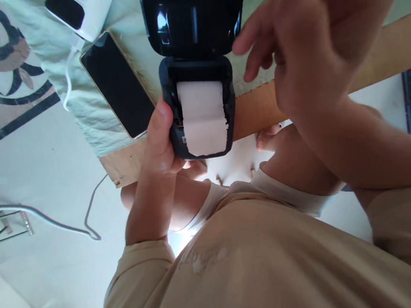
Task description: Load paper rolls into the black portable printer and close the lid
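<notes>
A small black label printer is tilted up at the table's near edge, its glossy lid swung back. Inside lies a roll of white paper, with a ragged end reaching the front rim. My left hand grips the printer's left side, thumb along the edge. To the right of the lid, my right hand is raised, slightly blurred. Some of its fingers point toward the lid's corner; its thumb and forefinger are partly out of frame at the top, so whether they pinch anything is hidden.
A phone with a dark screen lies left of the printer on the pale green cloth. Behind it stands a white device with a cable. The table's wooden edge runs in front; a panda mat is at far left.
</notes>
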### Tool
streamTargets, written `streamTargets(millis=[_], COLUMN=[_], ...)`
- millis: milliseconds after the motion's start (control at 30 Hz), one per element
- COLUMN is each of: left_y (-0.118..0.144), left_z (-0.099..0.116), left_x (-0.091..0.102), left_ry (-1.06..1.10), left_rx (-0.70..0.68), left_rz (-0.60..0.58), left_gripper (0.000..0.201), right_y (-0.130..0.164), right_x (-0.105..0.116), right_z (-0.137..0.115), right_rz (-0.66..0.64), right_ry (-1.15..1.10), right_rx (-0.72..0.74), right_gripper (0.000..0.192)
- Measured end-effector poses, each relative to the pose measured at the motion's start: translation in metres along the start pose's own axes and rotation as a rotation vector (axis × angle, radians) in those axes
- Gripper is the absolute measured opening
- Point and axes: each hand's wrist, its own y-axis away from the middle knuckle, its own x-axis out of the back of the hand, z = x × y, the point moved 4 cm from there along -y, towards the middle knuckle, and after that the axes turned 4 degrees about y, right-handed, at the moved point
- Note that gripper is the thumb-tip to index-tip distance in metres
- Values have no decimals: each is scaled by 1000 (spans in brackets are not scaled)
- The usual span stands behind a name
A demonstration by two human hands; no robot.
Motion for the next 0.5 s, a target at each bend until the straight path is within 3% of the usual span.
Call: streamTargets(millis=[133,267,500], left_y=[-4,-4,-3], left_z=[-2,-3,-2], left_x=[0,-3,4], left_ry=[41,29,-26], left_rx=[-86,-108,-80], left_rz=[-58,-39,-80], left_gripper=[54,55,57], right_y=[2,3,6], right_x=[-1,-5,-3], right_z=[-2,-8,-17], right_rz=[-28,-244,-428], right_ry=[241,597,786], right_rx=[55,2,-129], right_gripper=[38,31,48])
